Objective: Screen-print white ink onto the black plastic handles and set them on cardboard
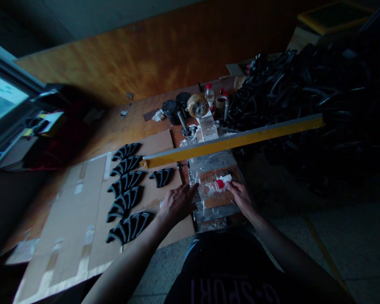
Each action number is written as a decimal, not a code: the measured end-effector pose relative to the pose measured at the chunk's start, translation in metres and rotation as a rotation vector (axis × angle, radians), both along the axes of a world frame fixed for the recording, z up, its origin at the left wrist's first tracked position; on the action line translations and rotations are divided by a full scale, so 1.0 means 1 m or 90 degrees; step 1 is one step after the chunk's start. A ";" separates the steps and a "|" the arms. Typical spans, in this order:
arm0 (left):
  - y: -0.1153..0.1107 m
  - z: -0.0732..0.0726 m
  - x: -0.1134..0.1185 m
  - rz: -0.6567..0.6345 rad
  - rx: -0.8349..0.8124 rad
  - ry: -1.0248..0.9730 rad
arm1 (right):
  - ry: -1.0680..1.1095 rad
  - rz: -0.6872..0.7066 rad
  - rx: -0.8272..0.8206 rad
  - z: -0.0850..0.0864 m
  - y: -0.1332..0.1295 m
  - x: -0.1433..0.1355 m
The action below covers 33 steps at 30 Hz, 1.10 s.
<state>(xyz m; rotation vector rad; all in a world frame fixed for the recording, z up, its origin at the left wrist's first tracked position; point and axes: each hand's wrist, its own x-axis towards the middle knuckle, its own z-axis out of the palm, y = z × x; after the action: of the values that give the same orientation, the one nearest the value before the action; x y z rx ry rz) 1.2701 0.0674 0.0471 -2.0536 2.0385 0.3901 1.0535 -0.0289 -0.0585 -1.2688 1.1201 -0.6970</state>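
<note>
A small clear bottle with a red cap [213, 187] is lying near the middle of the worktop [133, 122], its long axis running left to right, cap to the right. The right hand [240, 197] is pinching the cap end; the left hand [177, 203] is resting partly open against the bottle's left end, gripping nothing visibly. Black curved parts [126, 202] are lying farther left.

On the worktop [120, 122], a cardboard sheet [82, 211] lies at left, bearing a column of curved ribbed parts [126, 181], with one single part [161, 176] to their right. A long bar [234, 141] runs across behind a small bottle [213, 188]. Jars and a tape roll [197, 105] stand farther back; a heap of parts [304, 84] lies at right.
</note>
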 end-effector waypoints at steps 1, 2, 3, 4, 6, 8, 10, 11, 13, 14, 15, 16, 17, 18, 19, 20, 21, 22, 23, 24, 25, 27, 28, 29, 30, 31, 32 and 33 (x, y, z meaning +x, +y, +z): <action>0.001 0.000 0.000 0.003 -0.001 0.001 | -0.003 -0.003 -0.003 0.001 0.001 0.001; 0.002 0.000 0.000 0.006 -0.002 0.003 | -0.004 -0.005 -0.006 0.003 0.002 0.002; 0.004 0.000 0.001 0.007 -0.003 0.006 | -0.005 -0.010 -0.007 0.005 0.002 0.003; 0.005 0.000 0.001 0.008 -0.005 0.010 | -0.004 -0.015 -0.007 0.008 0.003 0.003; 0.009 -0.002 0.002 0.010 -0.011 0.022 | 0.000 -0.025 -0.008 0.011 0.003 0.005; 0.012 -0.004 0.005 0.017 -0.020 0.036 | -0.004 -0.031 -0.015 0.011 0.004 0.007; 0.016 -0.008 0.008 0.032 -0.028 0.055 | -0.023 -0.031 -0.022 0.009 0.006 0.008; 0.017 -0.010 0.010 0.042 -0.033 0.069 | -0.037 -0.029 -0.020 0.008 0.007 0.009; 0.021 -0.015 0.016 0.057 -0.042 0.113 | -0.068 -0.033 -0.004 0.009 0.008 0.012; 0.023 -0.018 0.019 0.065 -0.046 0.150 | -0.090 -0.039 0.012 0.011 0.009 0.013; 0.025 -0.022 0.023 0.074 -0.051 0.196 | -0.121 -0.049 0.033 0.014 0.009 0.015; 0.027 -0.026 0.026 0.085 -0.055 0.250 | -0.159 -0.062 0.057 0.018 0.010 0.018; 0.030 -0.031 0.030 0.106 -0.057 0.308 | -0.200 -0.073 0.082 0.022 0.010 0.020; 0.032 -0.036 0.034 0.134 -0.056 0.369 | -0.237 -0.084 0.106 0.026 0.010 0.023; 0.035 -0.042 0.038 0.170 -0.056 0.432 | -0.264 -0.091 0.128 0.030 0.011 0.025; 0.038 -0.049 0.043 0.210 -0.059 0.500 | -0.277 -0.097 0.145 0.032 0.012 0.027; 0.039 -0.056 0.049 0.251 -0.067 0.572 | -0.278 -0.104 0.157 0.033 0.013 0.029; 0.040 -0.063 0.055 0.295 -0.086 0.645 | -0.272 -0.111 0.166 0.033 0.015 0.030; 0.038 -0.070 0.064 0.337 -0.117 0.715 | -0.263 -0.118 0.172 0.031 0.018 0.030; 0.033 -0.076 0.073 0.375 -0.159 0.775 | -0.253 -0.127 0.176 0.029 0.021 0.031; 0.026 -0.082 0.084 0.412 -0.212 0.820 | -0.242 -0.138 0.178 0.027 0.024 0.030; 0.000 -0.091 0.108 0.467 -0.325 0.857 | -0.215 -0.164 0.188 0.023 0.031 0.029; -0.018 -0.093 0.121 0.479 -0.382 0.858 | -0.202 -0.174 0.195 0.022 0.034 0.028; -0.038 -0.095 0.133 0.479 -0.434 0.852 | -0.189 -0.180 0.202 0.022 0.036 0.027; -0.059 -0.097 0.145 0.473 -0.479 0.839 | -0.176 -0.182 0.208 0.022 0.038 0.026; -0.082 -0.100 0.155 0.467 -0.512 0.814 | -0.166 -0.185 0.211 0.022 0.040 0.025; -0.103 -0.103 0.164 0.465 -0.533 0.783 | -0.159 -0.189 0.212 0.022 0.041 0.024; -0.124 -0.108 0.171 0.468 -0.543 0.749 | -0.154 -0.195 0.212 0.021 0.042 0.022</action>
<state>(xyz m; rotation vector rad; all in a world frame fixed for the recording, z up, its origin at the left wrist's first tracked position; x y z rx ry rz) 1.4416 -0.0565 -0.0606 -3.7549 1.9632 1.2737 1.0755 0.0128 -0.0374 -0.7184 1.1824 -0.8275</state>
